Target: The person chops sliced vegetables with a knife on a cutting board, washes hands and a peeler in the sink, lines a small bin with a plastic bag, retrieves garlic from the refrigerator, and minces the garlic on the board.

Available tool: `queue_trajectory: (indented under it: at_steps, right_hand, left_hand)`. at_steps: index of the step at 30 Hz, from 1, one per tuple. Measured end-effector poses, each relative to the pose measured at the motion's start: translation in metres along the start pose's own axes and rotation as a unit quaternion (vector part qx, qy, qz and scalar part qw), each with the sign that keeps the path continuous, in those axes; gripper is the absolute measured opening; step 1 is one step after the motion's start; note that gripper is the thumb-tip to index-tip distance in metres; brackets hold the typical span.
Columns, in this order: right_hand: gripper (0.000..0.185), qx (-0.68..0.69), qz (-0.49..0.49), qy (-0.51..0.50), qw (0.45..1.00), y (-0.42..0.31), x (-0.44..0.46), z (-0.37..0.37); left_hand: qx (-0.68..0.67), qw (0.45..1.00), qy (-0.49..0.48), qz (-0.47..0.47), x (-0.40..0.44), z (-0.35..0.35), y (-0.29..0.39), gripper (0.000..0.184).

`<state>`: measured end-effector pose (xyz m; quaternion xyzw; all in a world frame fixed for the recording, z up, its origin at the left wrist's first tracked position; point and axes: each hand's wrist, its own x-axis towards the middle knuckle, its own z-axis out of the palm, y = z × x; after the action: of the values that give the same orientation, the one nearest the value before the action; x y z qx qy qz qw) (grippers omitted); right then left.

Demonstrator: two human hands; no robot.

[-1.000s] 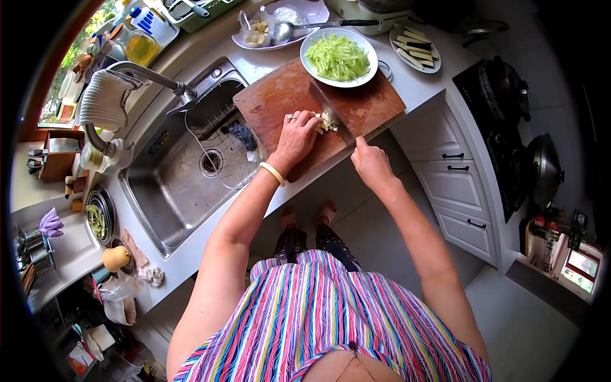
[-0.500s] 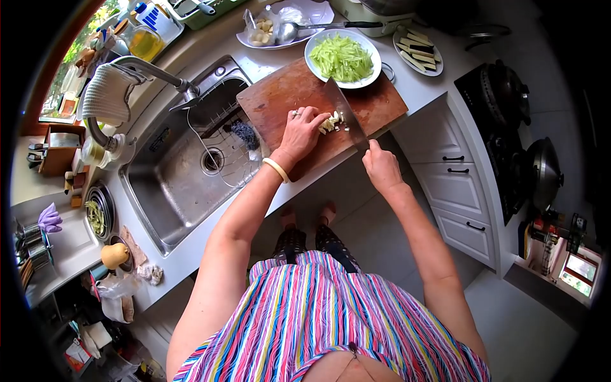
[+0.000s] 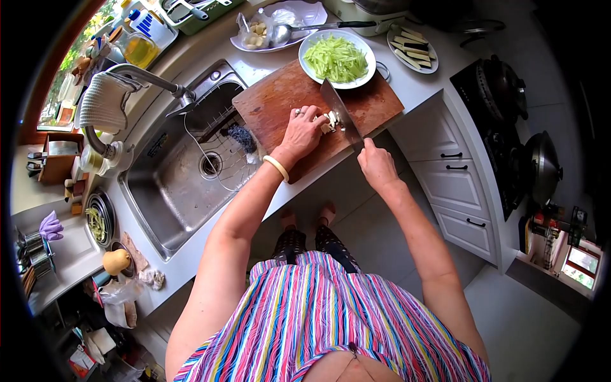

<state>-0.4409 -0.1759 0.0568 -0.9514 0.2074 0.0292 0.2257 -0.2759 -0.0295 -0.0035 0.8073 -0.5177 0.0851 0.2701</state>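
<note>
My right hand [image 3: 378, 167] is wrapped round the handle of a cleaver [image 3: 344, 116], its blade standing over a wooden cutting board [image 3: 270, 102]. White chopped garlic [image 3: 331, 121] lies beside the blade, and a few bits seem to cling to its face. Curled fingers of my left hand [image 3: 301, 134] press on the garlic, close to the blade's left side. A ring and a pale bangle are on that hand and wrist. Resting on the board's far edge is a white plate [image 3: 368, 75] of shredded light-green vegetable [image 3: 334, 57].
A steel sink [image 3: 168, 213] with a wire rack and faucet [image 3: 143, 73] lies left of the board. Behind stand a plate with bagged garlic cloves [image 3: 256, 35] and a ladle [image 3: 280, 35]. Dark-skinned vegetable strips [image 3: 412, 48] sit on a plate at right, near the stove [image 3: 499, 162].
The whole view has shifted slightly. The cleaver blade has tilted a little, showing more of its flat face beside the garlic. My left hand stays on the pieces.
</note>
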Motion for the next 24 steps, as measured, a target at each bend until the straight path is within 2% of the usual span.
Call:
queue_trajectory:
  at_steps: [9, 18, 21, 24]
  right_hand:
    - [0.017, 0.011, 0.016, -0.018, 1.0, -0.007, 0.004, 0.009]
    - [0.016, 0.027, -0.023, 0.015, 0.999, -0.013, -0.003, 0.0]
    - [0.015, -0.006, -0.009, -0.026, 1.0, -0.018, 0.0, 0.001]
    - [0.016, -0.016, -0.009, -0.022, 1.0, -0.013, 0.003, 0.011]
  left_hand:
    - [-0.008, 1.0, 0.019, -0.016, -0.008, 0.003, 0.0, 0.021]
    - [-0.025, 0.996, 0.061, -0.067, -0.019, -0.007, -0.011, 0.023]
    - [-0.02, 0.996, 0.059, -0.061, -0.022, -0.006, -0.01, 0.023]
    - [-0.022, 0.996, 0.053, -0.065, -0.024, -0.008, -0.008, 0.021]
